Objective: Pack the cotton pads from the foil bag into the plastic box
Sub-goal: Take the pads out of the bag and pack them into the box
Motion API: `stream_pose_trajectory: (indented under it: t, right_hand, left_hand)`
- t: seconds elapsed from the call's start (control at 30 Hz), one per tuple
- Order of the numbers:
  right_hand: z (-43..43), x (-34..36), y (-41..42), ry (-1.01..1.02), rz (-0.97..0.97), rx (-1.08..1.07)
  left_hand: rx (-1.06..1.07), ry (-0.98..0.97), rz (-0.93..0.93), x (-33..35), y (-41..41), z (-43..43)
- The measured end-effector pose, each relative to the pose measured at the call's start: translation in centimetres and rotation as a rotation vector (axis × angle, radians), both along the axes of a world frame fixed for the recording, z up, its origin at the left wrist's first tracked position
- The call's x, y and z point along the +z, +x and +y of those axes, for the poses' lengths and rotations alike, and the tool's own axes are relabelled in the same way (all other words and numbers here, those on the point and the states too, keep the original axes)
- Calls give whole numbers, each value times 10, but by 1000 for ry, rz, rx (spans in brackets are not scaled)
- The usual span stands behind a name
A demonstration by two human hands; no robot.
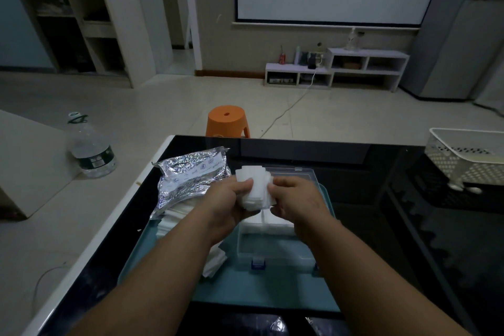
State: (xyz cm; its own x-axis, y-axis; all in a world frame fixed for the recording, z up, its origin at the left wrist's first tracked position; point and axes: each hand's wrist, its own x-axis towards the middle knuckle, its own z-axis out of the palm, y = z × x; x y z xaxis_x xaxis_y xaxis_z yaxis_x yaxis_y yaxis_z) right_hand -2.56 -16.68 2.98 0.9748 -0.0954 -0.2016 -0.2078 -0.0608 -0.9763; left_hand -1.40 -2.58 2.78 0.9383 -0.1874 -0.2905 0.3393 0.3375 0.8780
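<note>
white cotton pads [255,189] in grip of left hand [227,200], right hand [297,198], foil bag [188,174] lettering unreadable

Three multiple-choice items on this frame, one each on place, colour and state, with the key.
1. The foil bag lies: A in the plastic box; B left of it; C on the floor.
2. The stool is: A white; B green; C orange.
3. The left hand and right hand: A hang idle; B both hold a stack of cotton pads; C close the lid.
Key: 1 B, it lies to the box's left; 2 C, its seat is orange; 3 B, both grip the stack above the box.
</note>
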Motion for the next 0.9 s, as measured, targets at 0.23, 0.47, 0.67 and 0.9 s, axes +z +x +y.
stream_pose_trajectory:
  t: [0.23,0.47,0.67,0.9]
  right_hand:
    - [1,-1,-4,-90,-116,34]
    - [11,5,-7,-131,-54,154]
    - [13,5,-1,53,-46,51]
    - [15,10,4,248,0,104]
  left_hand:
    - [19,100,11,-11,-1,-5]
    - [160,-3,-2,-12,8,-10]
    - [140,-95,-8,-4,9,-9]
    - [102,-304,-4,-10,11,-11]
